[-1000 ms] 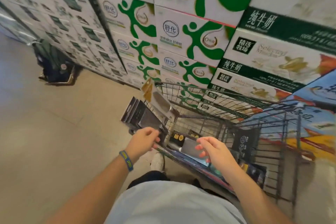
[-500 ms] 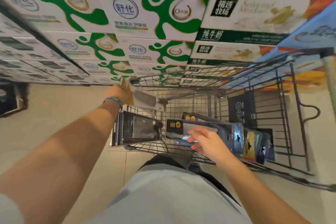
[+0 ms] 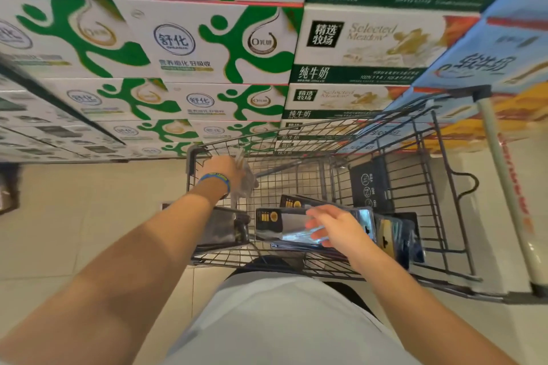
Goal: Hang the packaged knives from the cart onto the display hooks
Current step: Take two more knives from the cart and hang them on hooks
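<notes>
Meanwhile, the left hand clutches a blurred knife pack while the right hand's spread fingers rest on another pack.

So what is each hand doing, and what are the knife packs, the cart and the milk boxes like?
Left hand: reaching into the cart, closed on a blurry clear pack.
Right hand: fingers spread, resting on the top knife pack.
Top knife pack: lying flat on a pile.
Cart: holds knife packs.
Milk boxes: stacked, sealed.
</notes>
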Demonstrator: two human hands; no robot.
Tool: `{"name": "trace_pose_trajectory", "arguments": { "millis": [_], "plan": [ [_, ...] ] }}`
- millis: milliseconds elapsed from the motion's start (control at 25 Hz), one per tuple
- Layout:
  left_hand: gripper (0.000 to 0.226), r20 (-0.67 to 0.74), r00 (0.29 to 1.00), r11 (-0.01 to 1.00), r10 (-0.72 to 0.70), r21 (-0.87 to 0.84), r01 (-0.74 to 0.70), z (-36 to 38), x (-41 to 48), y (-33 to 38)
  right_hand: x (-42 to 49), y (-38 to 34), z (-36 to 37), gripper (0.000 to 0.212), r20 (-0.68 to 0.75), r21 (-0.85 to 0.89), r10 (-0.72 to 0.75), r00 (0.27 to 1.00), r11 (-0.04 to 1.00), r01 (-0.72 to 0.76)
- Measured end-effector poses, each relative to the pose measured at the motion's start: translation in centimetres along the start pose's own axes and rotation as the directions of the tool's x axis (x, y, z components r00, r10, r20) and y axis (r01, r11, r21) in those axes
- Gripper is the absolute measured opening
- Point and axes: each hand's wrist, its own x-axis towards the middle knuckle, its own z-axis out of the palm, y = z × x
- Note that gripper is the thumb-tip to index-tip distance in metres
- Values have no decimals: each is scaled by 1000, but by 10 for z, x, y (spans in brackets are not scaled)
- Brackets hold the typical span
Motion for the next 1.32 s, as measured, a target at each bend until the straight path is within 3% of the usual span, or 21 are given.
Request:
{"name": "trace_pose_trajectory", "arguments": {
  "millis": [200, 360, 440, 520, 600, 680, 760, 840, 920, 1000, 1080, 1200, 1320],
  "plan": [
    [49, -110, 974, 980, 196, 46, -192, -73, -51, 21, 5, -21, -15, 21, -67, 14, -191, 979, 981, 193],
    [50, -162, 925, 937, 344, 123, -327, -149, -128, 44, 6, -61, -27, 109, 30, -315, -485, 874, 825, 469],
    [56, -248, 898, 931, 363, 145, -336, -178, -174, 62, -1, -87, -31, 126, 130, -416, -589, 797, 698, 583],
    [61, -328, 870, 927, 369, 66, -369, -202, -220, 72, -11, -104, -34, 101, 148, -336, -694, 704, 635, 696],
    [56, -428, 806, 865, 410, -98, -492, -221, -259, 75, -25, -117, -36, 68, 130, -131, -776, 617, 603, 787],
    [38, -525, 723, 674, 449, -331, -660, -232, -281, 74, -43, -134, -37, 48, 123, 61, -817, 563, 573, 818],
    [33, -638, 700, 406, 321, -575, -711, -227, -278, 74, -61, -152, -40, 37, 132, 232, -837, 531, 547, 804],
    [33, -607, 785, 238, 120, -750, -616, -201, -260, 84, -76, -165, -46, 30, 157, 360, -832, 532, 550, 754],
    [32, -543, 840, 241, -22, -818, -522, -160, -242, 97, -85, -168, -54, 26, 169, 445, -814, 556, 566, 694],
    [27, -534, 838, 212, -107, -836, -506, -125, -229, 105, -90, -165, -68, 35, 190, 521, -787, 587, 588, 619],
    [24, -552, 831, 120, -63, -831, -543, -107, -225, 113, -92, -162, -84, 48, 215, 558, -759, 614, 612, 561],
    [41, -508, 854, -127, 117, -860, -494, -99, -228, 138, -97, -160, -108, 48, 218, 543, -745, 631, 630, 556],
    [55, -524, 841, -175, 134, -848, -501, -95, -227, 162, -99, -157, -138, 55, 93, 545, -726, 682, 610, 575]
  ]
}}
